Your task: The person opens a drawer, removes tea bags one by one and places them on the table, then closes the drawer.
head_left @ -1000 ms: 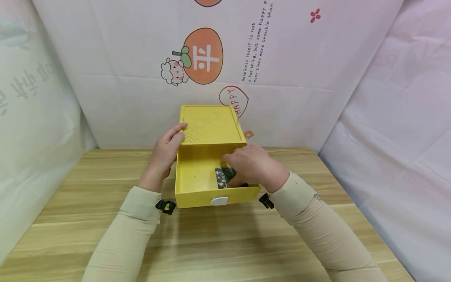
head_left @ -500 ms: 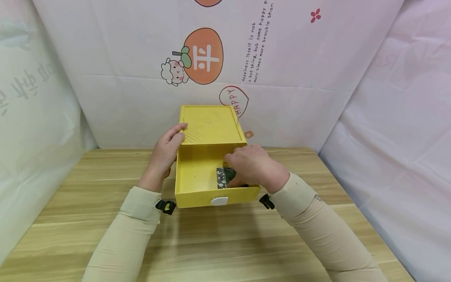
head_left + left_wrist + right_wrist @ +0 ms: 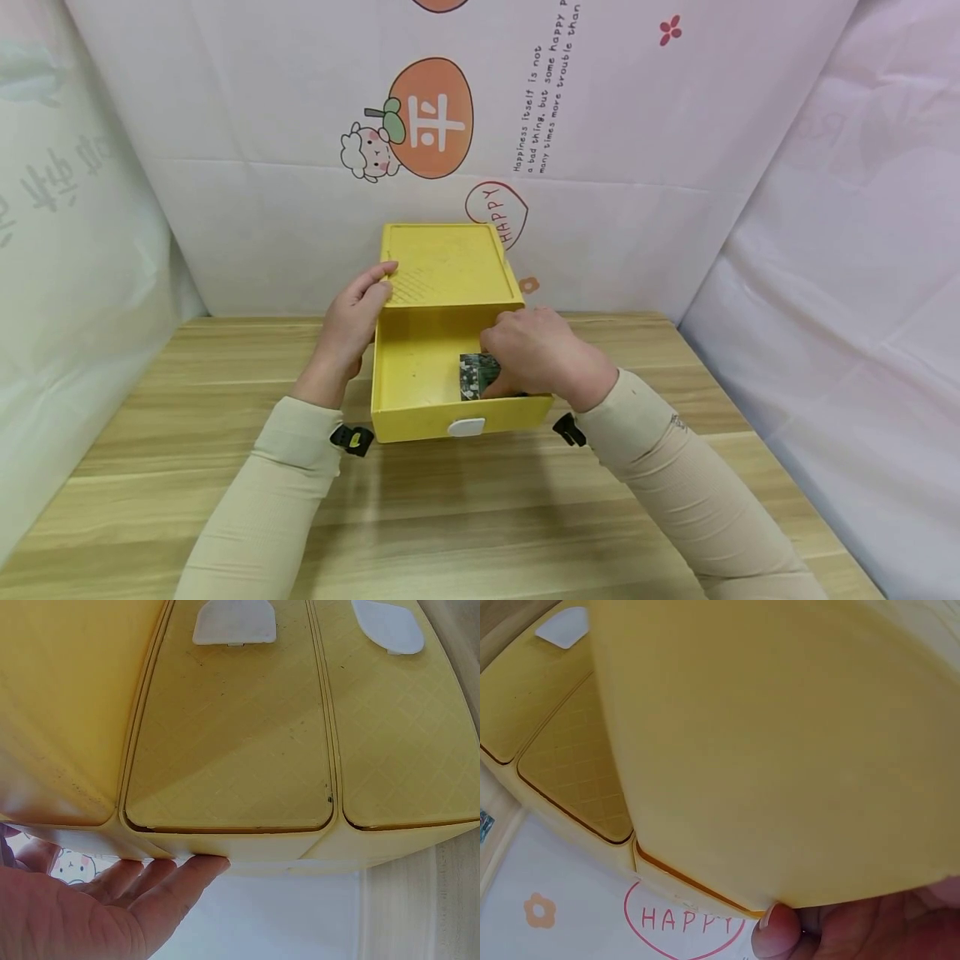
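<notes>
A yellow cabinet (image 3: 450,262) of stacked drawers stands against the backdrop, its top drawer (image 3: 412,367) pulled out toward me. My left hand (image 3: 352,321) steadies the cabinet's left side; the left wrist view has its fingers (image 3: 176,896) laid nearly straight along the yellow side wall. Inside the drawer, at its right, lies a green circuit board (image 3: 471,375) with small pale parts on it. My right hand (image 3: 536,350) reaches over the drawer's right wall and pinches the board, thumb at the front and fingers behind, covering its right part. The right wrist view has the board hidden behind the drawer wall.
Two lower drawers, one the middle drawer (image 3: 232,735), are closed and carry white pull tabs (image 3: 386,626). The wooden tabletop (image 3: 435,525) extends in front of the cabinet. White printed cloth (image 3: 600,233) hangs behind and at both sides.
The circuit board's visible end has lifted slightly and shows more green beside the right hand. That hand's fingers have shifted a little to the right; the left hand and cabinet stay put.
</notes>
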`<control>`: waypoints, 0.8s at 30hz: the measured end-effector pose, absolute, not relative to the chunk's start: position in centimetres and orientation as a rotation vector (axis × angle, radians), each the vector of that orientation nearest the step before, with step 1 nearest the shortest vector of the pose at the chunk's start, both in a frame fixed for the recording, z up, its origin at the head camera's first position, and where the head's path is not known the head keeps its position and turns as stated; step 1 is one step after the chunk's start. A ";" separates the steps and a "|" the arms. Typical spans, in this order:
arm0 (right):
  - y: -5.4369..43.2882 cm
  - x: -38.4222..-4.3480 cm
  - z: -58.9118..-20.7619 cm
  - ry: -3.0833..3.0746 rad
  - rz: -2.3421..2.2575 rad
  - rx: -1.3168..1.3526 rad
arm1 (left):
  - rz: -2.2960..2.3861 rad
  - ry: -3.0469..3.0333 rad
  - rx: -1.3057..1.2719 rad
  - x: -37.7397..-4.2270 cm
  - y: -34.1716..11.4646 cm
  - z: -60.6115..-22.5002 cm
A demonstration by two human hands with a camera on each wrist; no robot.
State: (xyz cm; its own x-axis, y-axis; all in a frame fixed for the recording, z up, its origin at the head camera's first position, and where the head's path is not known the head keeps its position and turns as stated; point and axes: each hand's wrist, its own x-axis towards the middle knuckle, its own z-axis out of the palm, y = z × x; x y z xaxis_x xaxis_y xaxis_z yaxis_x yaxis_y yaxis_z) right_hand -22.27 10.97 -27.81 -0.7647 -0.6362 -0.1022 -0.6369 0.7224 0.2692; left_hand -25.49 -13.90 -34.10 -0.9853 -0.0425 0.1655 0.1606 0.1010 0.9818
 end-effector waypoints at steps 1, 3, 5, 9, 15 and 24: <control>11.0 -22.3 -27.8 2.917 0.455 -1.091 | -2.007 -2.213 -0.123 -25.5 -13.9 -34.1; 11.1 -22.2 -27.9 2.925 0.442 -1.124 | -2.006 -2.215 -0.126 -25.5 -13.9 -34.1; 11.2 -22.2 -27.9 2.928 0.425 -1.148 | -2.005 -2.215 -0.126 -25.5 -13.9 -34.1; 11.3 -22.2 -28.0 2.934 0.429 -1.192 | -2.008 -2.216 -0.125 -25.4 -13.9 -34.0; 11.4 -22.2 -28.0 2.951 0.418 -1.202 | -2.004 -2.223 -0.142 -25.4 -13.9 -34.0; 12.2 -21.9 -27.4 2.919 0.189 -1.135 | -2.013 -2.220 -0.135 -25.3 -13.9 -33.9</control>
State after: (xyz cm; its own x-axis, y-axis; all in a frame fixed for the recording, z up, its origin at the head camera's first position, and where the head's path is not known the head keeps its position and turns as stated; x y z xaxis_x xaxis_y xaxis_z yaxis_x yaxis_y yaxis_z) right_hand -21.88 12.24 -27.45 -0.7384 -0.6727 -0.0473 -0.6732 0.7312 0.1107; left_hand -25.27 -13.91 -33.89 -0.9860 -0.0284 0.1646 0.1610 0.0997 0.9819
